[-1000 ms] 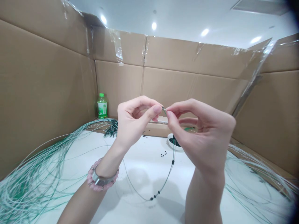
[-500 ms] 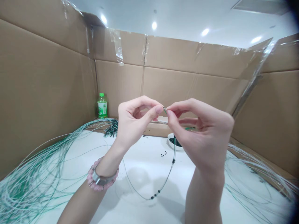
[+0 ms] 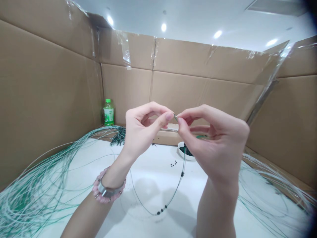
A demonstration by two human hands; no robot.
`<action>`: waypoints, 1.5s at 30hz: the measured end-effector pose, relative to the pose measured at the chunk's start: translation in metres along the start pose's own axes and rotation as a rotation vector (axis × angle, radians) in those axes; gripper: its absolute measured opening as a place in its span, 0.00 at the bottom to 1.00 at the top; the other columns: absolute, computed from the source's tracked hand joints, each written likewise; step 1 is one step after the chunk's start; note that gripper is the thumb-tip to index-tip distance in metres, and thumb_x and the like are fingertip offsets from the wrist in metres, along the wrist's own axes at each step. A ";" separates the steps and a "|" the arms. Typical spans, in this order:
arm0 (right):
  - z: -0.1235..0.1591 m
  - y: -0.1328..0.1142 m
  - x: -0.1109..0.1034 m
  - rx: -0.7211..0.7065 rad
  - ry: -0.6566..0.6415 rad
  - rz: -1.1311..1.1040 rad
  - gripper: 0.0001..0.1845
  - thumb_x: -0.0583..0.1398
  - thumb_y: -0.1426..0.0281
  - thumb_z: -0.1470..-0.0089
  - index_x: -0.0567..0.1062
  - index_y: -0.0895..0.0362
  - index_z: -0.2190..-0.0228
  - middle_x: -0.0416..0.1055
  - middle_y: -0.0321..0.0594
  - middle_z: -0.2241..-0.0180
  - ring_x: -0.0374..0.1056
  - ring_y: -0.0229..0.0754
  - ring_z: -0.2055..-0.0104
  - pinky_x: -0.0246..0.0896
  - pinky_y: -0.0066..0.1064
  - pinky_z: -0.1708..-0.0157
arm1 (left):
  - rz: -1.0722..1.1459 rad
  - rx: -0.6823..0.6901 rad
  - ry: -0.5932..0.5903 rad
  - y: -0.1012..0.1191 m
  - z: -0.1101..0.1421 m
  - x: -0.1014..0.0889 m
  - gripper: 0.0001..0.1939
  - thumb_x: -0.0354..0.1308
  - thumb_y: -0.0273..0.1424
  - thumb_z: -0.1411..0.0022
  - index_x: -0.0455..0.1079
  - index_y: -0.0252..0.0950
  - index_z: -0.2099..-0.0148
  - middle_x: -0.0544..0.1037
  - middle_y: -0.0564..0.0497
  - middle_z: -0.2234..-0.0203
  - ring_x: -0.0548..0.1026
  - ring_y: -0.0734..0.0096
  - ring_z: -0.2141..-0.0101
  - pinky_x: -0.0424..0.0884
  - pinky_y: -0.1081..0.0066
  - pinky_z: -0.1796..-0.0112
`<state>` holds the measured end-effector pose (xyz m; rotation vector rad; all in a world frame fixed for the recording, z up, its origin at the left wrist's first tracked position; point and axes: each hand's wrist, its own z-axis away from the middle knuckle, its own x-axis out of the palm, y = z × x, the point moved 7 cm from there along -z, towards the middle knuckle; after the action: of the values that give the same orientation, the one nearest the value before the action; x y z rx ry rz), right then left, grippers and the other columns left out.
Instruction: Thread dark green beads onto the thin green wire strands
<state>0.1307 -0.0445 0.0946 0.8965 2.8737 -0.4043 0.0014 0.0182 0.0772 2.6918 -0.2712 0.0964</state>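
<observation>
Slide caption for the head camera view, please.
Left hand and right hand pinch a small metal piece above a beaded wire on a white table.

**White counter (image 3: 153, 170): surface contents logged**
Green-and-white wire strands (image 3: 32, 201) are heaped at both sides; a white bowl (image 3: 185, 152) of black beads and loose black beads (image 3: 174, 163) are placed toward the rear.

We look through one camera worn on the person's head, set above and just behind the two bare hands, facing forward and down across a white tabletop (image 3: 153, 178) toward a far wall of tan corrugated cardboard (image 3: 198, 92). We sit close to the work: the left hand (image 3: 143, 132) and right hand (image 3: 213, 142) fill the middle of the frame around a small metal tip (image 3: 175, 116), with tan cardboard side walls (image 3: 44, 99) closing the left and right. The wide lens also takes in a white ceiling (image 3: 188, 19) along the top.
</observation>
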 end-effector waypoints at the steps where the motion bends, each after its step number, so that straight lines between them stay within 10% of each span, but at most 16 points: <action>1: 0.000 0.000 0.000 0.000 -0.001 0.001 0.07 0.61 0.79 0.53 0.74 0.55 0.76 0.68 0.31 0.78 0.64 0.32 0.76 0.70 0.22 0.78 | -0.001 -0.001 0.001 0.000 0.000 0.000 0.04 0.64 0.29 0.47 0.74 0.34 0.72 0.74 0.55 0.80 0.70 0.83 0.80 0.70 0.83 0.78; 45: 0.001 0.014 0.002 0.119 -0.037 -0.196 0.08 0.62 0.78 0.51 0.76 0.53 0.74 0.75 0.30 0.75 0.72 0.34 0.74 0.71 0.23 0.75 | -0.145 0.047 -0.044 0.001 0.003 0.002 0.03 0.61 0.27 0.45 0.75 0.35 0.71 0.77 0.54 0.78 0.75 0.79 0.76 0.73 0.80 0.74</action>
<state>0.1372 -0.0321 0.0901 0.6159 2.9394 -0.6095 0.0036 0.0160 0.0755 2.7531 -0.0869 -0.0003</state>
